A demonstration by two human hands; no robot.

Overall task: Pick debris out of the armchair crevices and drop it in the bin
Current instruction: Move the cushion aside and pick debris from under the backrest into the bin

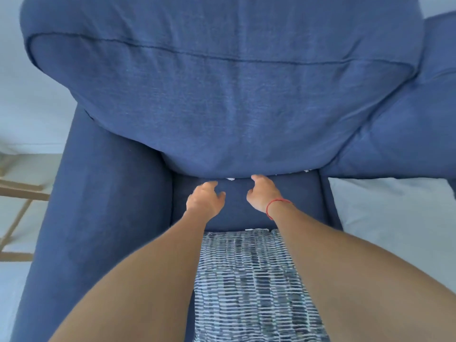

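Observation:
A dark blue armchair fills the view, with a big back cushion (222,95) above the seat cushion (303,193). Small white scraps of debris (230,179) show in the crevice where back cushion meets seat, and another white bit (306,170) lies further right in the same crevice. My left hand (204,198) hovers over the seat just left of the scraps, fingers curled and apart, holding nothing. My right hand (264,193), with a red string on its wrist, reaches to the crevice just right of the scraps, fingers apart. No bin is in view.
The left armrest (98,206) runs down the left side. A wooden frame (17,193) stands on the floor at far left. White fabric (394,218) lies to the right of the chair. My patterned blue-and-white garment (246,280) hangs in the foreground.

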